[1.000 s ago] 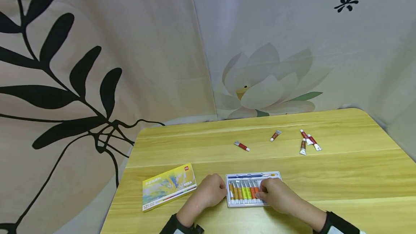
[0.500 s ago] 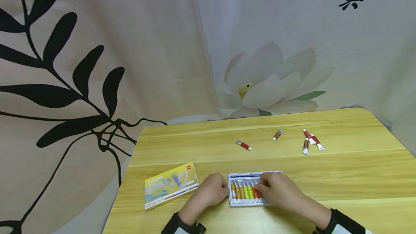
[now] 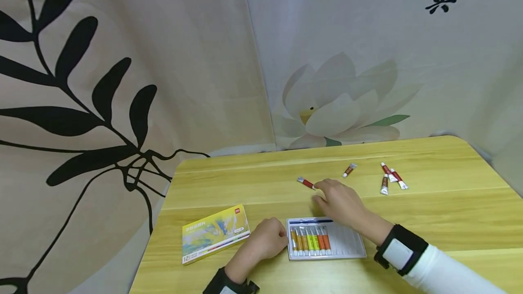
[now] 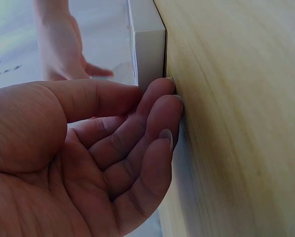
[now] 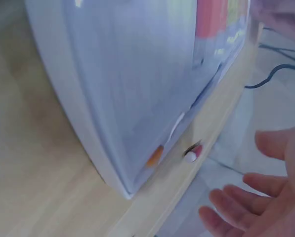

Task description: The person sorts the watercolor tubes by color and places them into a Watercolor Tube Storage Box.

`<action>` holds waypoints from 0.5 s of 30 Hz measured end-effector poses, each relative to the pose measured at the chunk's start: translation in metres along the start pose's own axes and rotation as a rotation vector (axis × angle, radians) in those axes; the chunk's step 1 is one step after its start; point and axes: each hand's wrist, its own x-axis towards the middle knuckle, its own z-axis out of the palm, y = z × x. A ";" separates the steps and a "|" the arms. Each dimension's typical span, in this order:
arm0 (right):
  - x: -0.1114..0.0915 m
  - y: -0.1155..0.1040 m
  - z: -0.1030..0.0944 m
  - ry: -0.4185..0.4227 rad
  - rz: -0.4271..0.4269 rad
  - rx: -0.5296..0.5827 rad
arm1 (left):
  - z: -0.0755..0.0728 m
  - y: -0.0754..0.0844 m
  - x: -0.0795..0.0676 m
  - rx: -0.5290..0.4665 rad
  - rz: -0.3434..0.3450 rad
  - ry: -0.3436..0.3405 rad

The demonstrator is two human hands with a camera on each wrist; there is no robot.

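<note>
My left hand (image 3: 267, 238) grips the left edge of a white plastic tray (image 3: 347, 242), thumb and curled fingers at its corner wall (image 4: 149, 54) in the left wrist view. Paint tubes (image 3: 310, 241) in ochre, yellow and orange-red lie side by side in the tray's left part; bare grooves show to their right. A paintbrush (image 3: 312, 222) lies along the tray's back edge. Beyond the tray, my right hand (image 3: 341, 201) reaches over the table, its index fingertip at the cap end of a dark red paint tube (image 3: 305, 183). In the right wrist view its fingers (image 5: 236, 207) are spread, holding nothing.
A yellow paint box (image 3: 215, 235) lies left of my left hand. Farther back are a brownish tube (image 3: 349, 170) and a cluster of red and brown tubes (image 3: 392, 177) at the right. A printed cloth (image 3: 204, 58) hangs behind the wooden table (image 3: 441, 221).
My right hand has left the tray's tubes and moved away to the lone red tube, uncovering the tray's right part. The left hand stays at the tray's edge.
</note>
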 end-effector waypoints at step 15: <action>0.044 0.024 0.043 -0.163 -0.026 -0.206 | -0.001 0.001 -0.001 0.010 0.004 0.002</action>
